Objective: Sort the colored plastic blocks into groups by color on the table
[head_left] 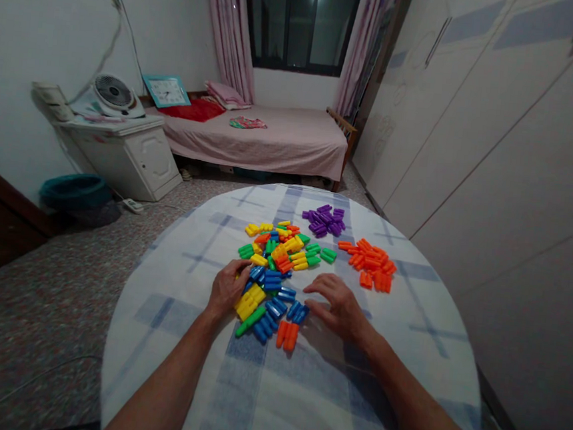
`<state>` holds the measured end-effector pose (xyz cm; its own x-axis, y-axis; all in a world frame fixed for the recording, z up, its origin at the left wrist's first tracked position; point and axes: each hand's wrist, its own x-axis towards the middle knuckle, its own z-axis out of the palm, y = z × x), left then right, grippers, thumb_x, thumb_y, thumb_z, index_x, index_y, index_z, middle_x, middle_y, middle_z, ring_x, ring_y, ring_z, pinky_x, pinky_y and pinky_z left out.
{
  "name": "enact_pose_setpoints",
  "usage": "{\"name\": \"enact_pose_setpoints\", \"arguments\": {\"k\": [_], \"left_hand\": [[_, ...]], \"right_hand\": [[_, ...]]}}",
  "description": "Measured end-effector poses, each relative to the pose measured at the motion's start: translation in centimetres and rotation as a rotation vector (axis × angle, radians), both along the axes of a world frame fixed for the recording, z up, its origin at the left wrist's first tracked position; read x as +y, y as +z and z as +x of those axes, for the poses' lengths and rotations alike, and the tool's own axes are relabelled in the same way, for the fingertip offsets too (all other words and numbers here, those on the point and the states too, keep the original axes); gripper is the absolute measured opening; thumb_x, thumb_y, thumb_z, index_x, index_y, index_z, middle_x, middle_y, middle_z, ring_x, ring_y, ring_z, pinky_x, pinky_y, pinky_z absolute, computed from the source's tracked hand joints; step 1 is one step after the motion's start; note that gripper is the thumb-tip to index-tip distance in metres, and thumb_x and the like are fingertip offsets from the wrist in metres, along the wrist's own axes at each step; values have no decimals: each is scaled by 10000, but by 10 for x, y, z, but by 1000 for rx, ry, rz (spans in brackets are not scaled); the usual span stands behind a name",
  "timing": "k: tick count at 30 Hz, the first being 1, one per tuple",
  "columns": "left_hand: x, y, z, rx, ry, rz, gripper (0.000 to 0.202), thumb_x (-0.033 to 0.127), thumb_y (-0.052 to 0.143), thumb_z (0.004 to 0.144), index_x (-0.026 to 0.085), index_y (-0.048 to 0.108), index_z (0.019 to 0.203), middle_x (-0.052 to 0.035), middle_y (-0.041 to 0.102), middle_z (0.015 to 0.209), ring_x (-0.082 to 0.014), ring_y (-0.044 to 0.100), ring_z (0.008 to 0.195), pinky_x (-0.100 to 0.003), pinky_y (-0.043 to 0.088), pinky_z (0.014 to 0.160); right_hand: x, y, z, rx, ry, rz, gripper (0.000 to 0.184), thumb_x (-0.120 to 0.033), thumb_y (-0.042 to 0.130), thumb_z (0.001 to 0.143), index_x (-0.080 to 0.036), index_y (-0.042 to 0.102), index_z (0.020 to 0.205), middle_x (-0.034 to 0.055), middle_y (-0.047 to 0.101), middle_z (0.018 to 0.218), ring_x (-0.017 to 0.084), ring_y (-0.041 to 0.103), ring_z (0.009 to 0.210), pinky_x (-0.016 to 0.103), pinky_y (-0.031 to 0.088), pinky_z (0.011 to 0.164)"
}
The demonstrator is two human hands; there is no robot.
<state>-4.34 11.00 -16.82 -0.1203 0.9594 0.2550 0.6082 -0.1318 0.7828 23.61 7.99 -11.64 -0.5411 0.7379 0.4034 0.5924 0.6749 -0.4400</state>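
Small plastic building pieces shaped like joined tubes lie in a mixed heap (284, 245) of yellow, green, orange and blue. My left hand (228, 289) is at the near left of this heap, its fingers curled in beside blue pieces (265, 278); what they grip is hidden. Just below are a yellow piece (249, 302) and a long green piece (250, 321). Over the cloth on the right, my right hand (337, 306) has thumb and fingers apart, nothing between them. Its thumb is close to a blue piece (298, 312), with an orange piece (286, 336) nearer me.
Purple pieces (324, 221) form a pile at the back of the round table (162, 371), and orange pieces (370, 261) another at the right. Beyond stand a bed (283, 134), a white cabinet (140, 162) with a fan (112, 93), and a wardrobe (509, 194) to the right.
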Motion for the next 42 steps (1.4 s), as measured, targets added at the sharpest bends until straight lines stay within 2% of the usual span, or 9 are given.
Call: {"name": "enact_pose_setpoints", "arguments": {"k": [5,8,15,18,22,26,30,36,42], "left_hand": [[-1,2,1,-20,-5,-15,328,406,470,862,188,658,1018,-54,690,1005,-191,624,946,-310,467,860],[-1,2,1,-18,0,-6,324,405,472,859,190,659,1012,-52,690,1003,-192,625,945,-311,468,859],[-2,4,2,-17,4,-6,322,402,471,858,191,659,1014,-49,695,1000,-187,630,942,-295,475,844],[-1,4,2,-9,7,-3,327,411,470,855,195,662,1010,-49,697,995,-190,634,935,-295,478,836],[-1,4,2,0,5,4,329,413,463,851,199,667,998,-49,700,986,-193,637,929,-300,480,838],[-1,6,2,20,2,3,331,406,457,850,194,668,993,-54,700,988,-195,636,927,-303,481,831],[-2,6,2,24,8,-9,323,393,455,850,196,662,1001,-57,698,1002,-198,635,937,-313,483,835],[-1,5,2,13,9,-10,319,382,454,851,193,661,1003,-56,698,999,-194,638,936,-309,482,839],[-1,5,2,-5,-13,-15,303,370,459,855,203,658,1009,-46,696,997,-186,633,930,-298,478,838]], "right_hand": [[-34,0,-37,-196,275,-77,264,-409,665,761,-254,644,974,33,646,928,201,535,927,349,371,822],[-37,-7,-41,-237,277,-61,345,-372,701,710,-262,623,1028,31,644,979,211,522,978,359,348,856],[-40,-11,-44,-168,231,-60,262,-267,573,790,-249,604,1049,47,620,958,198,525,925,352,372,835],[-36,-12,-43,44,153,-122,243,-241,504,831,-235,576,1063,53,577,995,174,534,896,315,417,800],[-13,-10,-43,285,-62,-139,113,-221,455,852,-222,530,937,35,534,948,163,528,892,297,437,807],[20,-7,-54,241,-240,-97,44,-251,472,848,-216,495,860,23,528,906,164,530,857,299,438,791],[43,-8,-74,66,-397,-116,141,-327,492,864,-206,514,931,38,557,966,166,555,816,289,443,718],[51,-19,-88,-177,-393,-96,314,-309,522,862,-184,487,1148,116,558,1148,223,581,969,302,457,710],[50,-26,-85,-113,-351,-77,390,-256,505,846,-212,481,1232,96,580,1197,224,582,1025,313,472,781]]}}
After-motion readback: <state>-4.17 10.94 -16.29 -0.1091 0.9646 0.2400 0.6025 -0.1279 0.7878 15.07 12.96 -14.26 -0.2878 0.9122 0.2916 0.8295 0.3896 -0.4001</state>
